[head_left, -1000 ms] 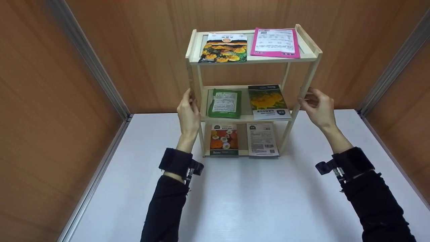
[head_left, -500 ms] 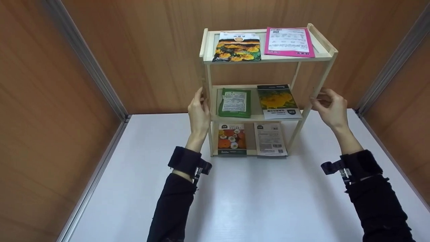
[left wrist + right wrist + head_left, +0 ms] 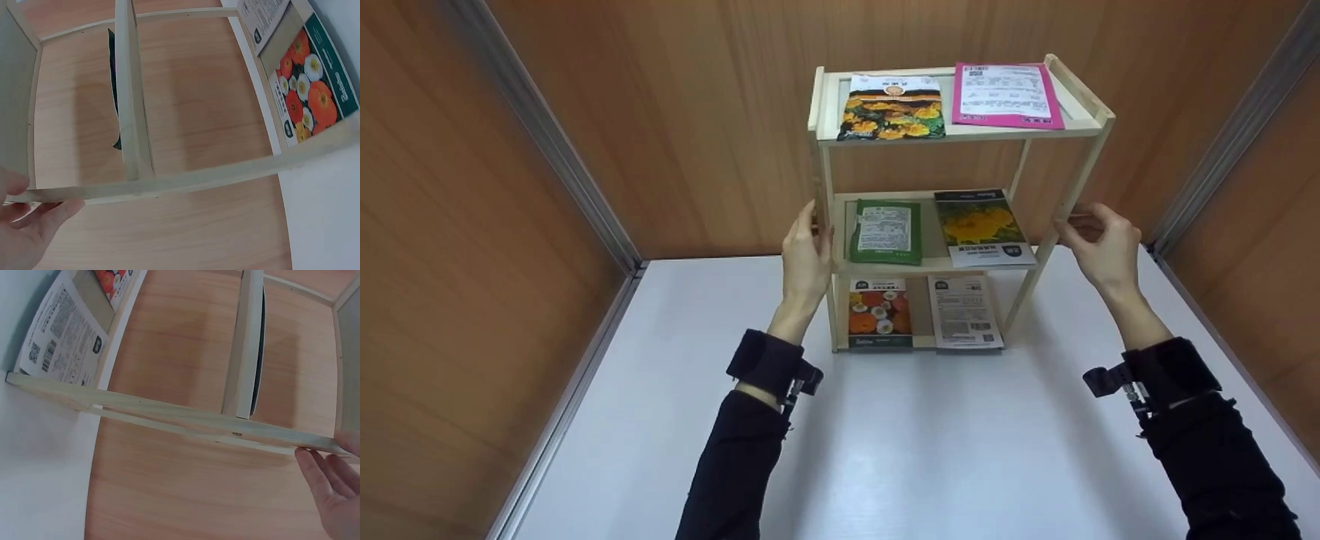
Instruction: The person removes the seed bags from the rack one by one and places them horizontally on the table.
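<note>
I steady the pale, three-tier wooden shelf rack [image 3: 960,135] on the white table [image 3: 930,450], against the wood-grain wall. My left hand [image 3: 804,259] grips its left front post, my right hand [image 3: 1099,247] pinches the right. Glossy, flat seed packets lie on each smooth tier.

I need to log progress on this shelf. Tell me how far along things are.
Done, by the look of it: the wooden rack stands upright on the white table with two seed packets on each of its three shelves. In hand: the left hand and the right hand each hold a front post at middle-shelf height. Left: both hands are yet to let go; whether the rack sits in its final spot cannot be told.
</note>
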Demonstrator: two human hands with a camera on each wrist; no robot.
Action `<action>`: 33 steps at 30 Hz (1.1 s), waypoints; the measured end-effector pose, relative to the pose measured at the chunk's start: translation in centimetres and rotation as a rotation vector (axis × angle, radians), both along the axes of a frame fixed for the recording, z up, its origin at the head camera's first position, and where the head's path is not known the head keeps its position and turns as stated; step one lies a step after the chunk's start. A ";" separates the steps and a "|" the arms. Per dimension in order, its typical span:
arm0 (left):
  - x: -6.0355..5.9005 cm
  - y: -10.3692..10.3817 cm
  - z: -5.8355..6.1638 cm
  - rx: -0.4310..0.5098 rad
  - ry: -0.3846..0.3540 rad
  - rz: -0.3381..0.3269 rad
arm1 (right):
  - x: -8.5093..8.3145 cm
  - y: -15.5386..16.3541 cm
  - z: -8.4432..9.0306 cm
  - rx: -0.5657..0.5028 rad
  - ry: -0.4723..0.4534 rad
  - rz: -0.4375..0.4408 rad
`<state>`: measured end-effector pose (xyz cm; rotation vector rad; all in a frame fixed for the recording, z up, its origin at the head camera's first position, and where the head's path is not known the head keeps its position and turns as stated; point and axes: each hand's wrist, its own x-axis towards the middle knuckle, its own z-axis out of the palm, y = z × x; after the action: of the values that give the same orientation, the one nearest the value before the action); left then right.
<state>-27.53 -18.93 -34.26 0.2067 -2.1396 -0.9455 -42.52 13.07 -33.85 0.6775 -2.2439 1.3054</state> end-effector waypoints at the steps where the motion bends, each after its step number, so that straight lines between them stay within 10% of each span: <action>1: 0.2 0.0 0.1 -0.019 -0.041 0.020 | 0.2 0.0 0.0 0.002 0.004 -0.022; 9: 2.2 1.5 1.6 -0.186 -0.338 0.220 | 1.9 -0.1 0.7 0.000 0.055 -0.088; 17: 3.9 3.3 4.5 -0.222 -0.384 0.092 | 4.4 -0.6 2.9 0.064 0.041 0.016; 33: 5.9 4.9 14.2 -0.324 -0.477 0.013 | 8.8 -3.6 12.4 0.309 0.047 0.179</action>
<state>-21.67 -14.01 -20.08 0.3068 -2.6877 -0.5636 -33.75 9.49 -21.46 1.0289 -2.4156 1.0138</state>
